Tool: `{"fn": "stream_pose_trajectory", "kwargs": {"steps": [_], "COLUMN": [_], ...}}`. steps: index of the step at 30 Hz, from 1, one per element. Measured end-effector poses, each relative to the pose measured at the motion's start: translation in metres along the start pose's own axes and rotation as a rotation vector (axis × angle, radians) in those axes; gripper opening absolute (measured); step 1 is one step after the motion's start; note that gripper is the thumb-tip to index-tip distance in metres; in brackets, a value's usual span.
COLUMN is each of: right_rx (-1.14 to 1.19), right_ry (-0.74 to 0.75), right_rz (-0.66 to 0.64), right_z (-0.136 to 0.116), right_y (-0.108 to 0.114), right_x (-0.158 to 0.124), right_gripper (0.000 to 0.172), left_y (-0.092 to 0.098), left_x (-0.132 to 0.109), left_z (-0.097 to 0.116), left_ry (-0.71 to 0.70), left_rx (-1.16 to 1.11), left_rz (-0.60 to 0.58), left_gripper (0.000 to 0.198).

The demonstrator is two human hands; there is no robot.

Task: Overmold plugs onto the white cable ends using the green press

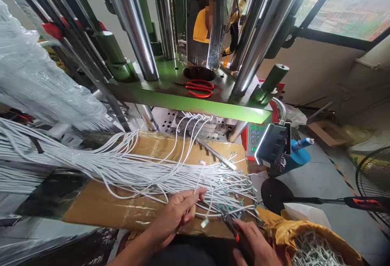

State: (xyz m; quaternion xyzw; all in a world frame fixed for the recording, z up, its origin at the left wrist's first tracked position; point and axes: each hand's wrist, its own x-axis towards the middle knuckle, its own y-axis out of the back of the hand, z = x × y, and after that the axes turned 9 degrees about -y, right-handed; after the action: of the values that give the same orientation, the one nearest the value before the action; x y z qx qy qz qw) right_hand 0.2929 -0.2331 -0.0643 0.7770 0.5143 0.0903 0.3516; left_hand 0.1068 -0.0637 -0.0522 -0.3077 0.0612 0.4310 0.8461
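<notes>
My left hand (179,213) is closed around a thin white cable, its thumb and fingertips pinched together just above the front of the cable bundle. From that hand a white cable end with a small white connector (205,222) hangs over the cardboard. My right hand (257,237) grips a pair of pliers (230,222) with dark jaws and a red mark on the handle. The pliers' jaws lie over the cable ends, right of my left hand. The white cable bundle (122,170) runs from the left, its ends fanning out with greenish tips.
A green press plate (164,95) carries red-handled scissors (199,88). Several cables run into the mould beneath it. Cardboard (100,205) covers the bench, with a metal rod (213,152) on it. At right stand a lamp (271,148) and a yellow sack (283,231) of white scraps.
</notes>
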Motion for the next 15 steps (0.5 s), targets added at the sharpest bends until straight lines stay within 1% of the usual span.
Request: {"fn": "stream_pose_trajectory", "kwargs": {"steps": [3,5,7,9,12,13,14,15], "right_rx": [0.278,0.404,0.528,0.670,0.852,0.880,0.883,0.859], "right_ry": [-0.124,-0.188,-0.215,-0.235,-0.278,-0.282,-0.279,-0.264], "right_rz": [-0.054,-0.037,-0.026,-0.029,0.022,0.042,0.056,0.062], "right_z": [-0.025,-0.038,-0.050,-0.062,-0.077,-0.079,-0.080,-0.081], "right_y": [-0.018,-0.025,-0.031,-0.034,-0.037,-0.039,-0.041,-0.043], "right_x": [0.025,0.037,0.044,0.045,0.045,0.045,0.045,0.045], "right_gripper": [0.040,0.042,0.044,0.043,0.040,0.039,0.038,0.037], "left_y": [-0.001,0.003,0.008,0.011,0.011,0.010,0.008,0.006], "left_x": [-0.002,-0.006,-0.012,-0.019,-0.028,-0.030,-0.031,-0.030], "left_z": [-0.007,-0.009,-0.008,-0.006,-0.005,-0.007,-0.008,-0.010], "left_ry": [-0.070,-0.111,-0.138,-0.139,-0.076,-0.046,-0.018,0.000], "left_rx": [0.152,0.209,0.300,0.406,0.496,0.483,0.442,0.371], "left_rz": [0.012,0.034,0.015,-0.067,-0.258,-0.288,-0.289,-0.265], "left_gripper": [0.038,0.040,0.043,0.043,0.039,0.037,0.033,0.029]}}
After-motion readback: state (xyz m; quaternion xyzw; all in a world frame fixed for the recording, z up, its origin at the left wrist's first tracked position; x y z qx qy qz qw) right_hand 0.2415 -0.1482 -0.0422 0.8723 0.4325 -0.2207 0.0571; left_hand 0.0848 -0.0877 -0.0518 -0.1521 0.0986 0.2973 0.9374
